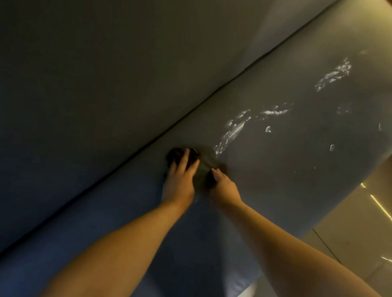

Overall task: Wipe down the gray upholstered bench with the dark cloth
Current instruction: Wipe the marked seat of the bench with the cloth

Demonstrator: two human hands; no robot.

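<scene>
Just beyond both hands, white streaks [232, 132] mark the gray upholstered bench [282, 185], so the left hand [179, 179], fingers flat on the dark cloth [174, 154], should sweep there in firm overlapping strokes; the right hand [224, 189] alongside curls its fingers, grip unclear.

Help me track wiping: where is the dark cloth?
Head view, centre: the dark cloth lies on the bench by the backrest seam, under the left hand.
</scene>
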